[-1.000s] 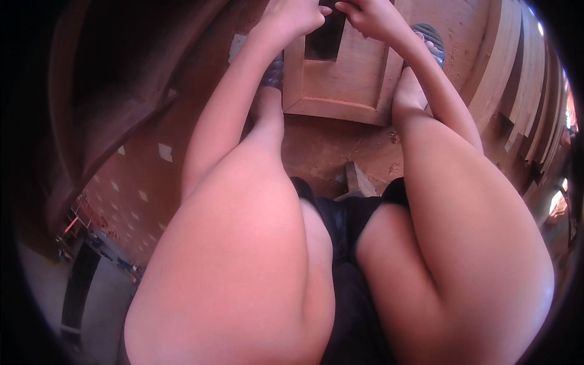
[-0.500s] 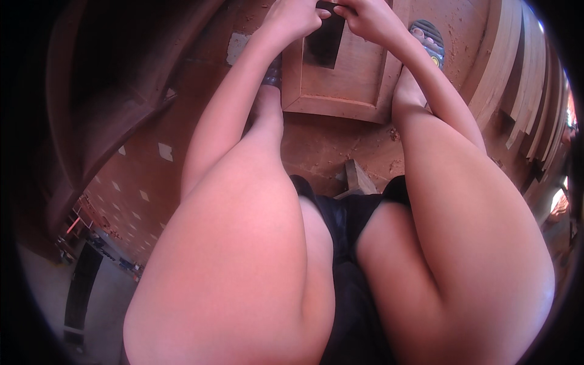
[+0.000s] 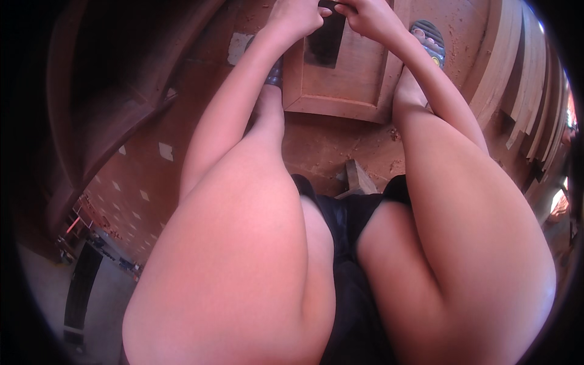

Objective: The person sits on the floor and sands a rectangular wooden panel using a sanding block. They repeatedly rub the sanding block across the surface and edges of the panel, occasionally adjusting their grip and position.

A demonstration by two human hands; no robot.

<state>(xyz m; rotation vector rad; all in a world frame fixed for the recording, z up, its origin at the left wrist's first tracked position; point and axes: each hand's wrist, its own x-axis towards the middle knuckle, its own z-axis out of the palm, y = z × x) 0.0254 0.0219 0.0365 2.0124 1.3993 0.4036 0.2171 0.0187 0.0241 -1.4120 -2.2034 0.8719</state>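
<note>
Both hands meet at the top edge of the view, over a wooden framed panel [image 3: 359, 76] lying between my feet. A dark rectangular sheet [image 3: 324, 44] hangs between them in front of the panel; its exact kind cannot be made out. My left hand [image 3: 298, 17] has its fingers curled, with the thumb at the sheet's upper end. My right hand [image 3: 372, 17] is closed too, its thumb and finger pinching toward the sheet's upper right corner. The fingertips are partly cut off by the picture's edge.
Long wooden strips [image 3: 517, 67] are stacked on the right. A dark wooden structure [image 3: 146, 85] rises at the left. A small wood block [image 3: 360, 177] sits nearer me on the dusty reddish floor [image 3: 328, 143], which bears shavings. My sandalled foot [image 3: 429, 42] stands right of the panel.
My hands stay over the panel, with only a slight shift of the left thumb and fingers. The dark sheet has moved barely to the right.
</note>
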